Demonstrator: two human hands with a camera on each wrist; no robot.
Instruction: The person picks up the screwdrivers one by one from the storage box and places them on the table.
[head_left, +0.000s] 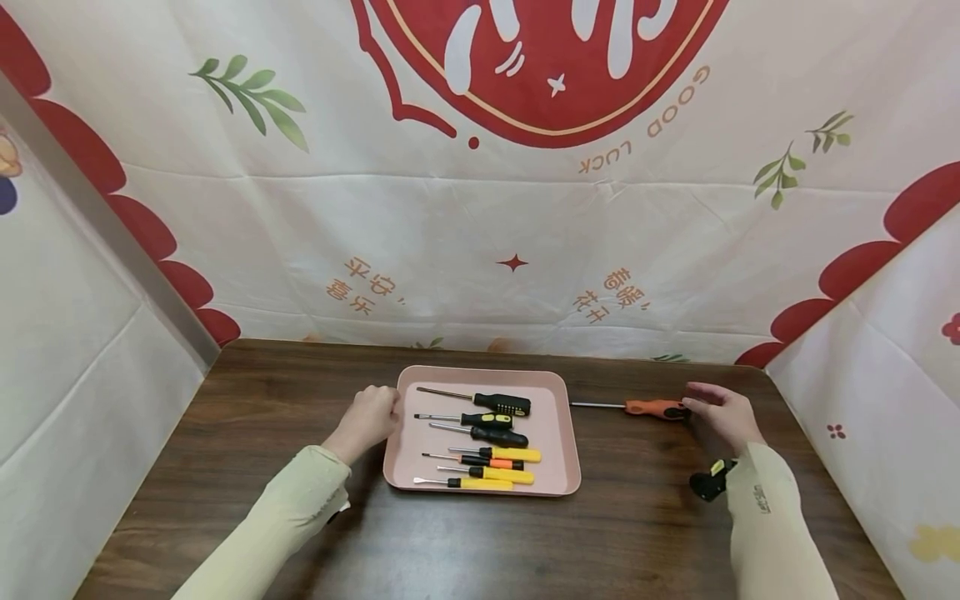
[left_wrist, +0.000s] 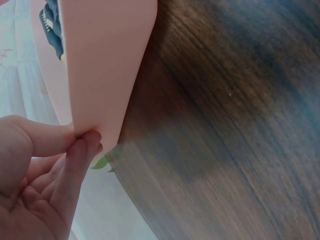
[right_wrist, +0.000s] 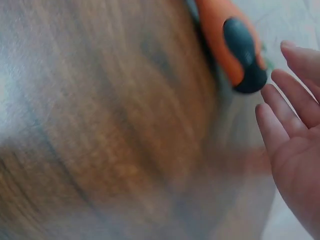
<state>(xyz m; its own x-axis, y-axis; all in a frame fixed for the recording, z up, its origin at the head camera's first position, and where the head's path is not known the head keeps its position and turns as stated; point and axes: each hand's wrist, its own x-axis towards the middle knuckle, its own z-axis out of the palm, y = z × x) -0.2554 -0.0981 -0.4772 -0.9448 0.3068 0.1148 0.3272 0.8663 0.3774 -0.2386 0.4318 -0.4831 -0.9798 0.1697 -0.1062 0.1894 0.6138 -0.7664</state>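
My left hand [head_left: 372,419] pinches the left rim of a pink tray [head_left: 480,379], thumb and fingertips on its wall in the left wrist view. Several screwdrivers lie side by side in the tray, shafts pointing left: a large black-handled one [head_left: 502,405], two more dark-handled ones below it, and small yellow-handled ones [head_left: 513,454] nearer the front. To the right of the tray, an orange-handled screwdriver [head_left: 645,407] lies on the table, its shaft toward the tray. My right hand [right_wrist: 295,120] is beside the black end of that handle, fingers extended and apart, holding nothing.
The dark wooden table [head_left: 480,542] runs back to a printed white cloth [head_left: 480,217] hanging behind it. Similar cloth walls [head_left: 67,333] stand at the left and right sides. A dark wrist device [head_left: 708,481] sits by the right sleeve.
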